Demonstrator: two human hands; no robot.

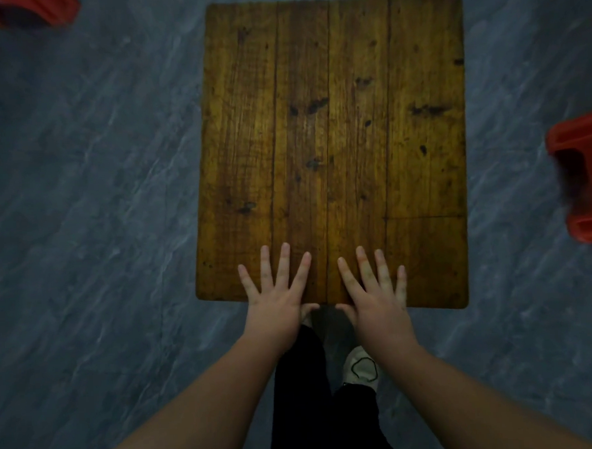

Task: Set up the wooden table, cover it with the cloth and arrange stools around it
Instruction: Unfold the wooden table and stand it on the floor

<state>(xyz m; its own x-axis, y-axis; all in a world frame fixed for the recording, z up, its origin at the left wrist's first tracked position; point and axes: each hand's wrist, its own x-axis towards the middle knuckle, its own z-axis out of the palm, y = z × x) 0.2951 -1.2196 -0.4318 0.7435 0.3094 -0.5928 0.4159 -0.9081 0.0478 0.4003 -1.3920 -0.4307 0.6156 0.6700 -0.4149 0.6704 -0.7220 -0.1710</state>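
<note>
A small wooden table (pixel 334 126) of brown planks stands on the grey floor, seen from above. My left hand (pixel 274 294) lies flat on its near edge with fingers spread, the thumb tucked under the edge. Beside it, my right hand (pixel 377 292) rests the same way, fingers straight on the wood. A red plastic stool (pixel 583 178) stands at the right edge of the view, a little apart from the table. Another red stool (pixel 22 10) shows at the top left corner. No cloth is in view.
Grey marbled floor (pixel 98 200) surrounds the table on all sides. My dark trousers and a light shoe (pixel 362 368) are right below the table's near edge.
</note>
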